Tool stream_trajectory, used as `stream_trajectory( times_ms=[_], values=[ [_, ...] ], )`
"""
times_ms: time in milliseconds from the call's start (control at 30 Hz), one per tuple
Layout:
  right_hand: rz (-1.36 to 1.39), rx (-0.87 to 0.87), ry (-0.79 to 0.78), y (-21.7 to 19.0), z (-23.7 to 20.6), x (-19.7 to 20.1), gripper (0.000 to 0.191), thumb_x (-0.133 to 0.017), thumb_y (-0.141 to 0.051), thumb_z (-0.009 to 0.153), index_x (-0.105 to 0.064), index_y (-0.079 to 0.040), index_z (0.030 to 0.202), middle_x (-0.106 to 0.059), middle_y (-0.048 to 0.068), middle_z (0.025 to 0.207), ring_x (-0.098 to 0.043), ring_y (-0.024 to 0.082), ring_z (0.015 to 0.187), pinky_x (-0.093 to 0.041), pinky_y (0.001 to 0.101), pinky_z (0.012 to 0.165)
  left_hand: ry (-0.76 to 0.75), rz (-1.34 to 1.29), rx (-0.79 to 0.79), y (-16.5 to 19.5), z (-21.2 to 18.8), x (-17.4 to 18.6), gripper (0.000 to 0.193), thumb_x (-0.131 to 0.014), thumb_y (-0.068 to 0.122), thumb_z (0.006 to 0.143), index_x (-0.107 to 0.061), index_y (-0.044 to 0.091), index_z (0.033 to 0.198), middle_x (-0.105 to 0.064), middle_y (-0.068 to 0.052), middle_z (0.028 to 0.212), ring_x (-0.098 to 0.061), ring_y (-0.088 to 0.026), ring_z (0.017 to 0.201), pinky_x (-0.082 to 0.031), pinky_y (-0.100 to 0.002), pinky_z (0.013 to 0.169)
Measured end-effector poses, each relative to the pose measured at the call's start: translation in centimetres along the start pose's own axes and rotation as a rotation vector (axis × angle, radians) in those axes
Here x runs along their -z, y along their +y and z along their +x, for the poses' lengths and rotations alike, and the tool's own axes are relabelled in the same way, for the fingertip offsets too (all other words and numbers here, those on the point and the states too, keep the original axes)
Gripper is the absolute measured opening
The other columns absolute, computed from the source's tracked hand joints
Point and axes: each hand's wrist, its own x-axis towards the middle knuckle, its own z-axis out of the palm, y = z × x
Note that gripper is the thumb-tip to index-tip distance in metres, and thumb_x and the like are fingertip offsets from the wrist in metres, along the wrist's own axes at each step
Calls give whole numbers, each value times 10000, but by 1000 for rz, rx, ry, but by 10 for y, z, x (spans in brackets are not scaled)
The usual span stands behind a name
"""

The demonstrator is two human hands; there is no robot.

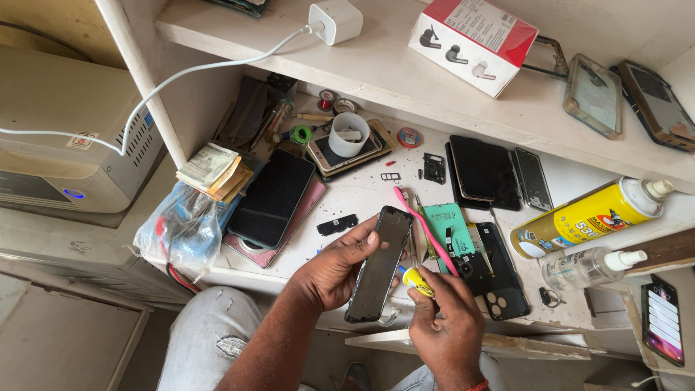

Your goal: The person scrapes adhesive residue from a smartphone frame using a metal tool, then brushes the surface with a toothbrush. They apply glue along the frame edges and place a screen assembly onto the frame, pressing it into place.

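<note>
Glue tube meets phone frame, held over a crowded tabletop

Head view: the left hand (334, 269) grips a dark phone frame (378, 265) by its long edge, fingers curled round it, tilted above the tabletop (362, 194); the right hand (447, 327) pinches a small yellow glue tube (418, 281), its tip touching the frame's lower right edge. Too hard a squeeze could flood the edge, and drips could land on the opened phone (492, 271) just right of the hands. A pink pry tool (426, 228) lies just beyond the right hand, and an elbow swing could knock the spray bottle (590, 266) further right.
</note>
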Motion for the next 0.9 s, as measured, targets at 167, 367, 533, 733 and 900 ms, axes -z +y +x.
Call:
stream_trajectory(
  times_ms=[167, 367, 533, 733, 900],
  values=[
    [2, -32, -24, -3, -3, 1, 354, -771, -17, 792, -745, -52, 1144, -720, 96, 1034, -762, 201, 859, -619, 297, 623, 8, 4, 0, 0, 0, 0, 749, -743, 285, 889, -437, 210, 1569, -660, -118, 1185, -714, -218, 1040, -649, -511, 882],
    [6, -29, -30, -3, -3, 2, 353, -772, -24, 800, -742, -52, 1150, -717, 96, 1030, -761, 192, 844, -620, 295, 619, -12, -6, -4, 0, 1, 1, 742, -739, 275, 901, -433, 208, 1574, -663, -110, 1174, -722, -209, 1029, -648, -510, 884],
    [5, -6, -20, -4, -5, 3, 349, -770, -14, 794, -742, -49, 1141, -718, 97, 1025, -757, 205, 857, -616, 308, 662, -24, -18, -12, 0, 1, 2, 729, -730, 249, 918, -430, 203, 1580, -681, -102, 1169, -723, -193, 1012, -647, -501, 877],
    [12, 50, -9, -5, -7, 4, 349, -751, 14, 792, -736, -36, 1137, -713, 102, 1023, -745, 230, 858, -599, 332, 725, -39, -25, -24, -1, 1, 4, 711, -725, 238, 930, -433, 197, 1577, -676, -99, 1169, -726, -202, 1005, -644, -484, 876],
    [-5, 52, -21, -5, -7, 5, 350, -752, 12, 793, -737, -35, 1139, -708, 105, 1021, -741, 233, 862, -599, 335, 729, -32, -24, -30, 0, 1, 4, 716, -725, 241, 929, -431, 191, 1580, -667, -91, 1164, -724, -194, 1005, -650, -488, 879]
  ],
)
